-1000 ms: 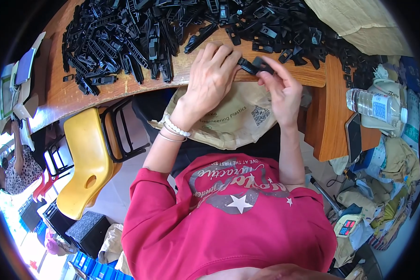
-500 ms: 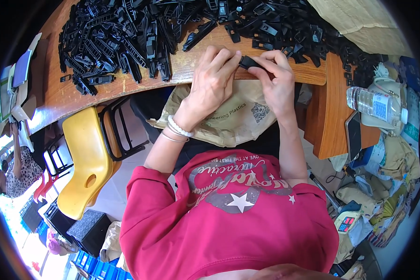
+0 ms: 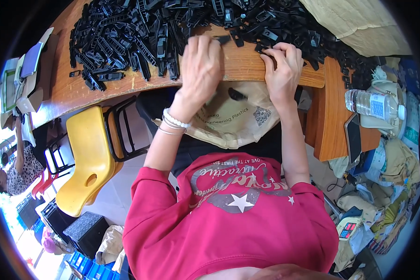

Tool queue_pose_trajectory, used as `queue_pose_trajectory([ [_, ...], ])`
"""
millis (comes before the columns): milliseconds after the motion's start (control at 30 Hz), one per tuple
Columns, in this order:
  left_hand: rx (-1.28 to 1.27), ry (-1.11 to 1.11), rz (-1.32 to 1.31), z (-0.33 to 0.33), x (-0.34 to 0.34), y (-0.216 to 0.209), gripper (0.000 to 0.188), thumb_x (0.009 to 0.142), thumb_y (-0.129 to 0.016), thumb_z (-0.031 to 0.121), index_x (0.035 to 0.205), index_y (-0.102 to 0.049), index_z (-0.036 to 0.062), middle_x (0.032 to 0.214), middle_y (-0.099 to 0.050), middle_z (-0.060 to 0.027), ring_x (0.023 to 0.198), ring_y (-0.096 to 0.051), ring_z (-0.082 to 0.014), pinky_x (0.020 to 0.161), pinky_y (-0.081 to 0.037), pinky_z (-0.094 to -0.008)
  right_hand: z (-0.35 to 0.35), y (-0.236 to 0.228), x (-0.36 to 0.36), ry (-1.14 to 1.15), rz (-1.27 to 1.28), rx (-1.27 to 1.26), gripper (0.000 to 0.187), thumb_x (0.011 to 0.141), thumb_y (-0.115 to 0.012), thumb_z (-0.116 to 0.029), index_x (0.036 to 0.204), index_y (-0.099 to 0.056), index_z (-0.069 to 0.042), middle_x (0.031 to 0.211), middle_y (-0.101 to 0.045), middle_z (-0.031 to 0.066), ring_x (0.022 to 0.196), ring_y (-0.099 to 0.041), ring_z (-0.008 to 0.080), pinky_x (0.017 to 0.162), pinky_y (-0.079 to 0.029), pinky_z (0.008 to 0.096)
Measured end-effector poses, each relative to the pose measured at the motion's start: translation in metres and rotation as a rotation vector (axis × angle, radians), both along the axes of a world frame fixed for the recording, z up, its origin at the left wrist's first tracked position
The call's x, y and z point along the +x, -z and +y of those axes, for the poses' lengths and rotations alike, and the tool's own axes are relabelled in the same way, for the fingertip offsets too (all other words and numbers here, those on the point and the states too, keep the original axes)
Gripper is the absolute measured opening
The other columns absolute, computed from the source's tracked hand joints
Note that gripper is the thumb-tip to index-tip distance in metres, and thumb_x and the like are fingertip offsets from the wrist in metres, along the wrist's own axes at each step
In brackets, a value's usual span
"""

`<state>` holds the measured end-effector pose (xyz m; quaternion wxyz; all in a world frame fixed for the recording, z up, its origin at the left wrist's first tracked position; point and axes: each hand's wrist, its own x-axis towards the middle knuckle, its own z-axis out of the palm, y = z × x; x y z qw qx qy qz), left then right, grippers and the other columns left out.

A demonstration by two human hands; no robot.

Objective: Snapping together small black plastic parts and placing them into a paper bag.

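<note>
My left hand (image 3: 202, 70), somewhat blurred, is over the wooden table near its front edge. Its fingers are curled down around a long black plastic part (image 3: 223, 39), whose blurred end sticks out to the right. My right hand (image 3: 284, 70) is at the front of the pile on the right, thumb and forefinger closed on a small black plastic part (image 3: 261, 47). Below, between my forearms, an opened brown paper bag (image 3: 224, 133) lies across my lap. A dark blurred plastic piece (image 3: 238, 94) shows inside or just above its mouth.
Long black plastic parts (image 3: 121, 42) are heaped at the back left, smaller black ones (image 3: 284, 28) at the back right. A water bottle (image 3: 373, 103) and a phone (image 3: 353, 138) are at the right. A yellow chair (image 3: 86, 158) stands left; another person (image 3: 21, 168) is at the far left.
My hands have parted from the black piece they held together, which is now over the bag. The left hand has moved up-left to a long part, the right hand slightly up to a small one.
</note>
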<state>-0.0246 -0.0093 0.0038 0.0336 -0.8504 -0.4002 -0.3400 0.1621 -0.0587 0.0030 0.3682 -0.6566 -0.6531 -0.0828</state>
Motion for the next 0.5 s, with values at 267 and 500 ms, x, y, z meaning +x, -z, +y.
queue_pose_trajectory([
  [267, -0.121, 0.042, -0.281, -0.018, -0.011, 0.001, 0.030, 0.078, -0.068, -0.001, 0.105, -0.055, -0.0014, 0.102, -0.054, -0.0184, 0.088, -0.053, -0.0348, 0.078, -0.045, -0.0402, -0.024, -0.008, -0.006, -0.090, 0.549, -0.043, 0.018, 0.095, -0.057, -0.006, 0.112, -0.063, -0.003, 0.093, -0.062, 0.0086, 0.074, -0.057, 0.0156, 0.067, -0.047, 0.0272],
  [500, -0.424, 0.316, -0.226, -0.014, -0.018, -0.008, 0.022, 0.076, -0.070, 0.000, 0.098, -0.064, -0.0006, 0.095, -0.059, -0.0114, 0.089, -0.055, -0.0306, 0.079, -0.047, -0.0384, -0.025, -0.017, 0.001, -0.342, 0.798, -0.413, 0.034, 0.089, -0.063, 0.000, 0.123, -0.064, -0.003, 0.083, -0.062, 0.0062, 0.071, -0.055, 0.0092, 0.063, -0.045, 0.0216],
])
